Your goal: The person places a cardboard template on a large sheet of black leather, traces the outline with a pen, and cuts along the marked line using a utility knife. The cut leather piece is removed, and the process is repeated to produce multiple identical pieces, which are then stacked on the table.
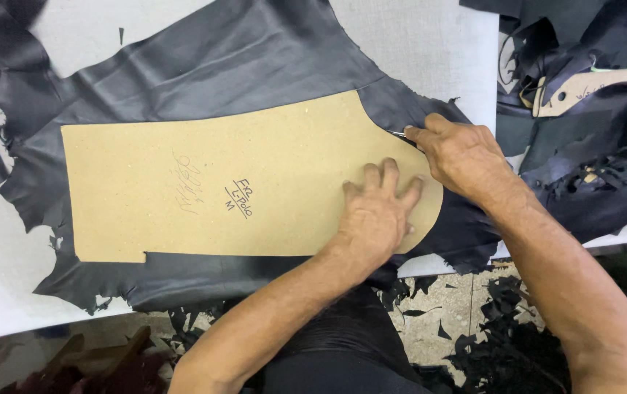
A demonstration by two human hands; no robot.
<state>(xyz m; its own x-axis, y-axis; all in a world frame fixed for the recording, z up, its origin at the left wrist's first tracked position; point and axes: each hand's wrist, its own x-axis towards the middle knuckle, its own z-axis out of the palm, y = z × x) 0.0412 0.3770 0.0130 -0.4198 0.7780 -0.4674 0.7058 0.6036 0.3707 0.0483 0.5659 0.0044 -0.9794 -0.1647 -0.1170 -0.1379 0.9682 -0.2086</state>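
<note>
Steel shows as a thin blade tip point(399, 134) just ahead of the right hand point(466, 157), whose fingers are clamped around a small cutting tool at the curved edge of the tan board pattern point(211, 182). Beside that grip, the left hand point(375, 211) presses flat, fingers spread, pinning the pattern on black leather point(240, 58). Cutting looks underway; following the curve calls for steady pressure. No containers are visible.

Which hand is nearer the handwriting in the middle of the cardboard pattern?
Left. The left hand presses flat on the cardboard pattern, right of the handwriting. The right hand is farther, at the curved edge.
</note>
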